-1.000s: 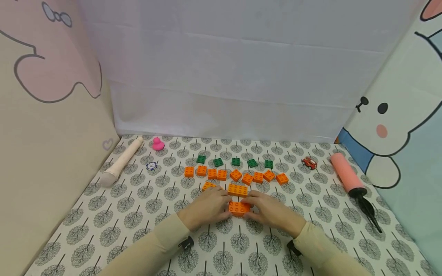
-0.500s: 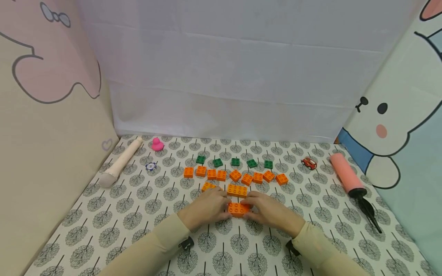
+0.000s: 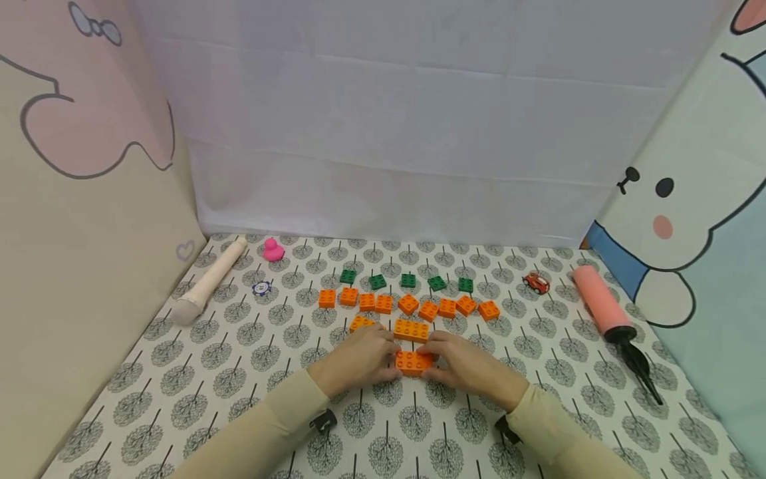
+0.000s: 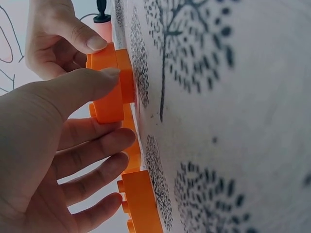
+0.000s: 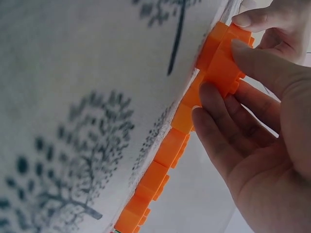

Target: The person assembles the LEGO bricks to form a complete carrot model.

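Note:
In the head view an orange toy building brick (image 3: 411, 363) with rows of studs lies between the two hands. The left hand (image 3: 359, 356) pinches its left end with the thumb in front and fingers behind. At the other end the right hand (image 3: 473, 369) pinches it the same way. Both wrist views show this upper brick (image 4: 108, 92) sitting on a lower orange brick (image 5: 211, 46) against the tablecloth. Just beyond lies a long orange brick (image 3: 411, 330). Another orange brick (image 3: 362, 323) is partly hidden behind the left hand.
Several small orange bricks (image 3: 408, 305) form a row farther back, with several green bricks (image 3: 408, 281) behind. To the left are a pale bat-like stick (image 3: 212, 279), a pink duck (image 3: 273, 251) and a blue-white chip (image 3: 261, 288). A red toy car (image 3: 535, 283) and a pink pump (image 3: 601, 303) lie right.

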{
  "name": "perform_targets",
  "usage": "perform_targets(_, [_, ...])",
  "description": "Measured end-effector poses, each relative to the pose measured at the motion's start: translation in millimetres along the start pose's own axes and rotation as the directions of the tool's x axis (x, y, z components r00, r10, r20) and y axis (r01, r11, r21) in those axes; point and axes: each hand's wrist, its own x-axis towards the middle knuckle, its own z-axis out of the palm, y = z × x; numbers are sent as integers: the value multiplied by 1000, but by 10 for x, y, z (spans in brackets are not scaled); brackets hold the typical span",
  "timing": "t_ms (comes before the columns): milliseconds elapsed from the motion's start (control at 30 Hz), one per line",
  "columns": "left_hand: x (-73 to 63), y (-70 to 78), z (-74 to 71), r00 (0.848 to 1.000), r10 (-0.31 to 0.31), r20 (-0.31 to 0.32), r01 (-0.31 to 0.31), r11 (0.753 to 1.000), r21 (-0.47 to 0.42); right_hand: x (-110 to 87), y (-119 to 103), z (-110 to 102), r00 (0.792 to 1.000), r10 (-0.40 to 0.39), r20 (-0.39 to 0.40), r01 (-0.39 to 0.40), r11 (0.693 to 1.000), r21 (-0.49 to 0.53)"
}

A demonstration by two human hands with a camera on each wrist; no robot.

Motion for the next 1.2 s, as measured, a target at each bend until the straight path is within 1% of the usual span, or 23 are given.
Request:
perform_targets(433, [9, -3, 15, 1000, -3, -5, 3, 1000, 4, 0, -5, -4, 1000, 8, 8, -8, 1000, -8])
perform_targets(733, [15, -19, 18, 1000, -16, 7, 15, 1000, 2, 7, -3, -26, 1000, 15, 15, -15, 1000, 0])
perform_targets(800, [19, -19, 20, 1000, -14, 6, 14, 1000, 5, 8, 11, -33, 1000, 22, 19, -22, 1000, 14])
perform_targets(867, [25, -17, 20, 1000, -12, 9, 12, 1000, 3, 12, 28, -48, 999, 50, 17, -50, 998, 24])
perform_targets(967, [27, -9, 11, 1000, -14, 15, 14, 1000, 1, 46, 57, -90, 997, 80, -12, -79, 996, 48])
perform_targets(1033, [26, -4, 2, 1000, -17, 19, 17, 1000, -4, 82, 73, -129, 995, 92, -37, -91, 995, 33])
perform_targets(1100, [22, 1, -9, 1000, -20, 22, 20, 1000, -3, 135, 91, -166, 995, 81, -53, -81, 997, 14])
perform_targets(1200, [16, 1, -19, 999, -24, 24, 24, 1000, -10, 220, 115, -204, 996, 84, -39, -85, 995, -42])
